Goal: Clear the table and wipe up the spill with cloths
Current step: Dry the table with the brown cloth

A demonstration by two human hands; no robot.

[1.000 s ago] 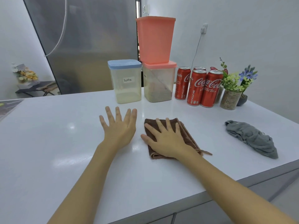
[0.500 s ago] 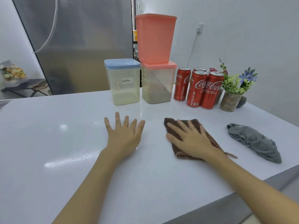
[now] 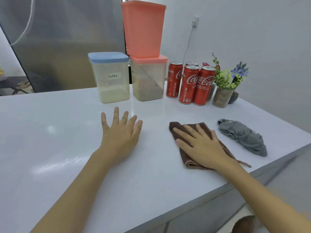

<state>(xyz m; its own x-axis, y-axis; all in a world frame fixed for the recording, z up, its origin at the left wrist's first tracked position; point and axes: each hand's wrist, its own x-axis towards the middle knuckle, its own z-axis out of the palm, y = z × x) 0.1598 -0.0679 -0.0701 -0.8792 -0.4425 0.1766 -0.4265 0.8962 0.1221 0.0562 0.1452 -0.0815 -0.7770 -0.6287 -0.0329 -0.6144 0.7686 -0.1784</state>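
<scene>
My right hand (image 3: 202, 145) lies flat with spread fingers on a folded brown cloth (image 3: 184, 156), pressing it against the white table (image 3: 50, 140) right of centre. A crumpled grey cloth (image 3: 244, 137) rests just to its right, apart from the hand, near the table's right edge. To the left, my left hand (image 3: 120, 135) rests palm down on the bare tabletop, fingers spread, holding nothing. A shiny, wet-looking streak (image 3: 55, 165) shows on the surface left of my left forearm.
Along the back stand a blue-lidded container labelled latte (image 3: 111, 78), a clear container with a pink lid (image 3: 148, 79) carrying a pink tub (image 3: 143, 29), several red cola cans (image 3: 190, 84) and a small potted plant (image 3: 222, 96). The table's front edge runs diagonally at lower right.
My right hand has slid the brown cloth to the right, away from my left hand and close to the grey cloth. My left hand has stayed flat in about the same place.
</scene>
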